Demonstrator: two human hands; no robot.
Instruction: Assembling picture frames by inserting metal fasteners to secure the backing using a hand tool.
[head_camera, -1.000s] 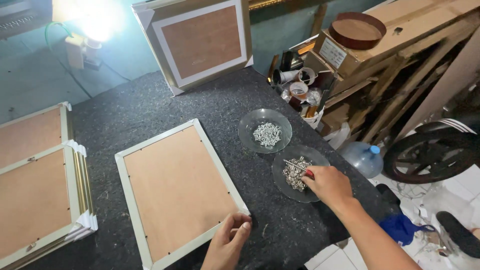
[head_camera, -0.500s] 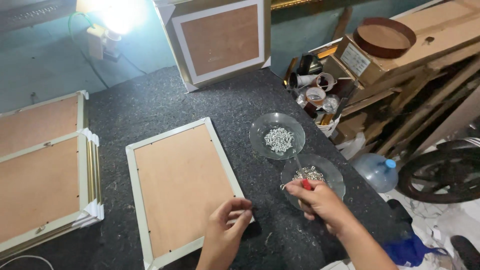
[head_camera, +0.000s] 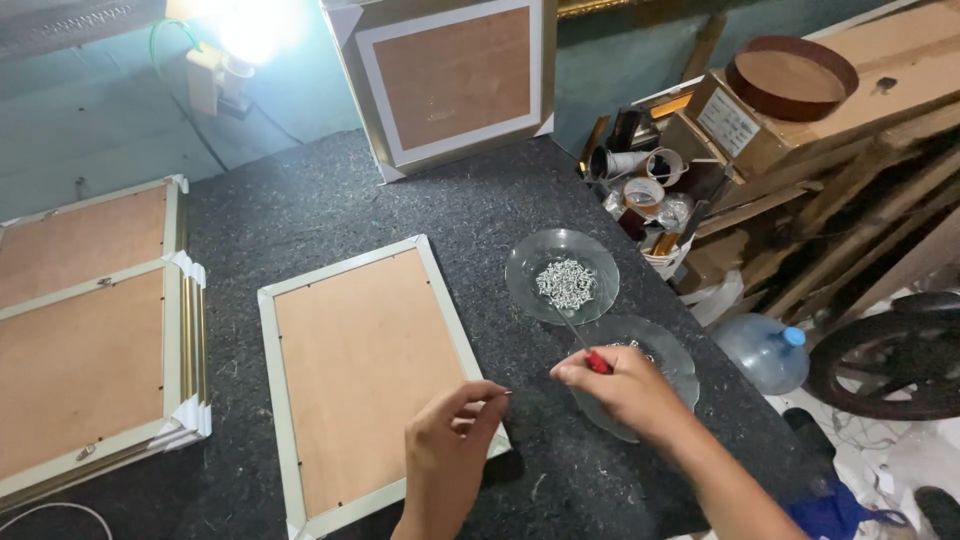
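Right hand (head_camera: 625, 390) curled in a closed grip on a red-handled screwdriver (head_camera: 583, 346) (shaft angled up over the glass dishes (head_camera: 562, 275)). Left hand (head_camera: 450, 440) pinching a small screw (head_camera: 506, 393) above the picture frame (head_camera: 362, 375) on the desk (head_camera: 300, 210).

My left hand (head_camera: 448, 440) pinches a tiny screw (head_camera: 506, 393) above the lower right corner of the white picture frame (head_camera: 360, 375), lying face down on the dark tabletop (head_camera: 300, 210). My right hand (head_camera: 625, 390) grips a red-handled screwdriver (head_camera: 585, 348) over two glass dishes (head_camera: 562, 275) of small metal parts.
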